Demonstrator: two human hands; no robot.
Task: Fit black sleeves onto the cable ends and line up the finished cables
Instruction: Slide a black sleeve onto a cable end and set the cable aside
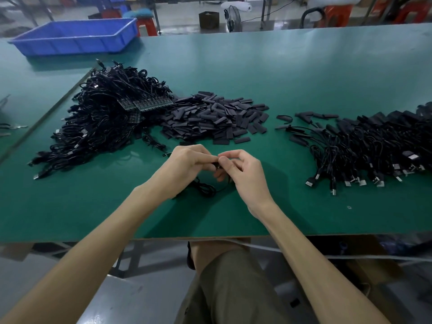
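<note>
My left hand (187, 163) and my right hand (240, 170) meet over the green table (280, 73), fingertips together. Between them they pinch the end of a black cable (205, 189), whose loose loop lies on the table under my hands. Whether a sleeve is on that end is hidden by my fingers. A heap of flat black sleeves (215, 118) lies just beyond my hands. A tangled pile of black cables (102, 118) sits at the left. A row of sleeved cables (364, 146) lies at the right, metal plugs pointing toward me.
A blue plastic bin (74, 38) stands at the far left corner of the table. Small green circuit boards (145, 105) show in the left pile. The table's front edge runs just above my knees. A fan and stools stand on the floor beyond.
</note>
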